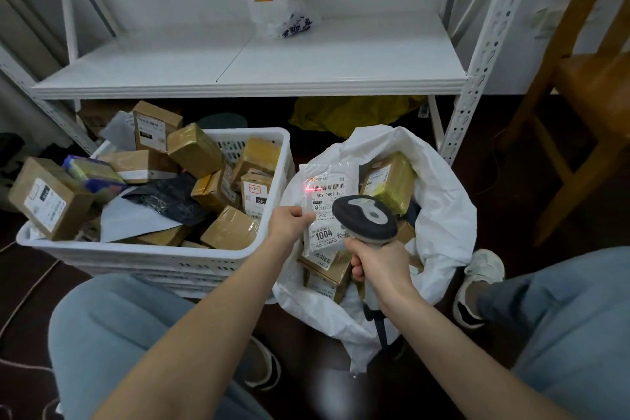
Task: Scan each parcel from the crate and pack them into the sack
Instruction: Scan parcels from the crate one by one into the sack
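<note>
Parcel [324,187]: flat white mailer, printed label up, "1004" legible; centre of frame, held over the open mouth of the sack, just right of the crate.
Scan light [311,189]: red streak on the label's upper left, beside the barcode.
Left hand [289,223]: thumb and fingers pinch the parcel's left edge.
Right hand [378,266]: fingers wrapped tight round the scanner's handle, just below the parcel.
Scanner [364,218]: grey and dark head over the parcel's lower right, covering part of the label.
Sack [446,215]: white, right of centre; brown taped boxes lie inside, under and beside the parcel.
Crate [153,257]: white slotted plastic, left of centre, against the sack; heaped with brown boxes, a pale mailer and a dark one.
Shelf [255,78]: white metal rack across the upper frame; a white plastic bag [279,7] sits at top centre.
Yellow material [354,112]: crumpled under the shelf, behind the sack.
Chair [586,95]: wooden, right edge.
Knees: light blue jeans, lower corners.
</note>
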